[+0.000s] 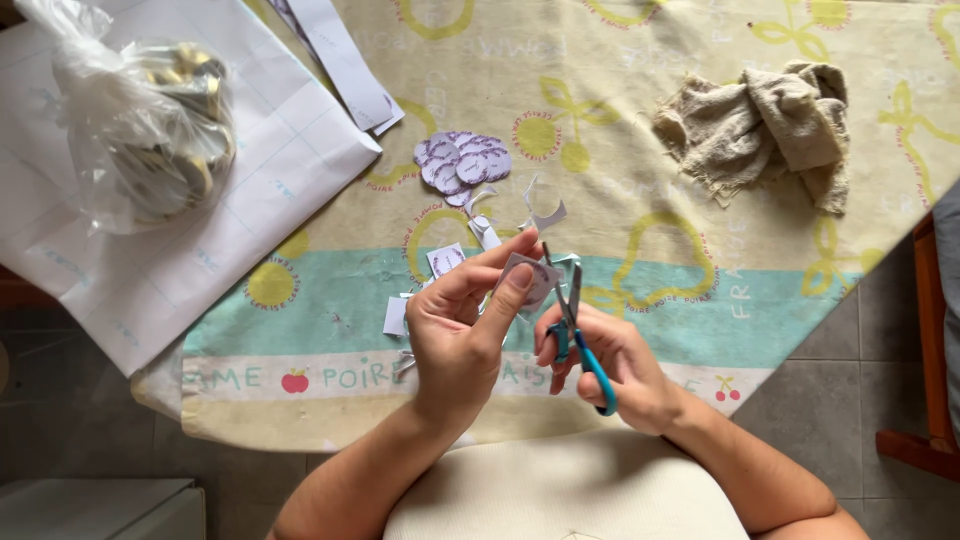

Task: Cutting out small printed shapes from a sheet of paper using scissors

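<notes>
Left hand (462, 325) pinches a small printed paper piece (528, 280) by thumb and fingertips, raised above the tablecloth (700, 200) so the blades can reach it. Right hand (610, 365) grips blue-handled scissors (575, 325), blades at the paper's edge. Cut discs (462, 162) lie piled beyond. Clear plastic bag (140, 130) holds round metallic pieces, indistinct.

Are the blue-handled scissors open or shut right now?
Open: the blades of the blue-handled scissors in the right hand are parted around the edge of the small paper piece that the left hand pinches.
</notes>
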